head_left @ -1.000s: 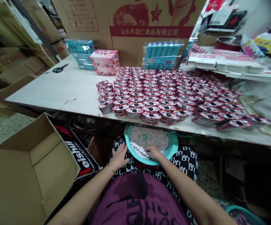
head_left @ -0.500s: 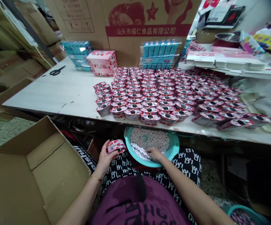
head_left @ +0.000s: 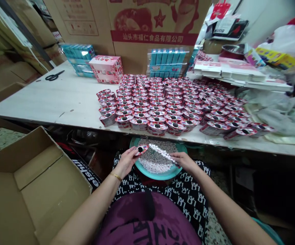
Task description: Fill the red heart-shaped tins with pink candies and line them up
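Observation:
My left hand point(head_left: 126, 163) grips a small oval printed carton point(head_left: 141, 149), tilted so that the dark round hole in its top faces up. It is over the left rim of a turquoise basin point(head_left: 160, 177). Small whitish pellets point(head_left: 155, 166) fill the basin, which rests at my lap under the table edge. My right hand point(head_left: 184, 160) pinches one end of a long narrow holder heaped with white pellets point(head_left: 161, 152). The pellets hide most of the holder, so its exact kind is unclear. Its far end points at the carton, with a small gap between them.
Many similar oval cartons point(head_left: 157, 112) stand in rows on the white table point(head_left: 40, 102). Behind them are a pink strawberry box point(head_left: 106, 69), blue packs point(head_left: 166, 63) and a large cardboard box point(head_left: 152, 20). Scissors point(head_left: 54, 75) lie left. An open carton box point(head_left: 42, 183) stands beside my left arm.
My right hand has risen out of the pellets, bringing up the heaped holder. My left hand has moved right to the basin and turned the carton hole-side up. The view has shifted slightly.

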A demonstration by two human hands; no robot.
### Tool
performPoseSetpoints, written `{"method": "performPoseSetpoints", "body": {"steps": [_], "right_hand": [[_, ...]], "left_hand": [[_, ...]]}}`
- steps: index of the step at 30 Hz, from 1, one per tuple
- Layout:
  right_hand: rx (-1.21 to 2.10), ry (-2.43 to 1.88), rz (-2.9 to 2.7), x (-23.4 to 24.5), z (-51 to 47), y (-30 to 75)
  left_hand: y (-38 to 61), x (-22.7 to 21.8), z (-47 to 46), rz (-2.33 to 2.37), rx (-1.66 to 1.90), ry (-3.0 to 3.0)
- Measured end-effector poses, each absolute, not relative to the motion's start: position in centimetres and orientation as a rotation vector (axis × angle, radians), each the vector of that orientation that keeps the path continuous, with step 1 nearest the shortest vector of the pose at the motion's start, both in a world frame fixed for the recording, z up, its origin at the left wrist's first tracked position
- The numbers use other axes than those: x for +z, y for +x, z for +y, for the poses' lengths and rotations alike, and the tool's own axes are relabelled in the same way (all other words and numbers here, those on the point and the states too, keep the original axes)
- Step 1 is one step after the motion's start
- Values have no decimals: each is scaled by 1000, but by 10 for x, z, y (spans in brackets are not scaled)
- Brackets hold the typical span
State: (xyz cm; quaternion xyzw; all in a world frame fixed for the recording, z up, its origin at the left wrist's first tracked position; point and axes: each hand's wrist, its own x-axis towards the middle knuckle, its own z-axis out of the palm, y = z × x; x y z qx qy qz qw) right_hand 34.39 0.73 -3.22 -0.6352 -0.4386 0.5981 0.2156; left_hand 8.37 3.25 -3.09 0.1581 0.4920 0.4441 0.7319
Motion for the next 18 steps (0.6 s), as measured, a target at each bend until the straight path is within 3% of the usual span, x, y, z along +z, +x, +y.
{"method": "performPoseSetpoints", "body": {"steps": [9,18], "right_hand": [[1397,-1898,-1673,1,33,357],[685,-2234,-2514,54,41,286]], "left_hand": [[127,-65,41,1067,1040,363],[143,-94,41,1252,1051,493]]}}
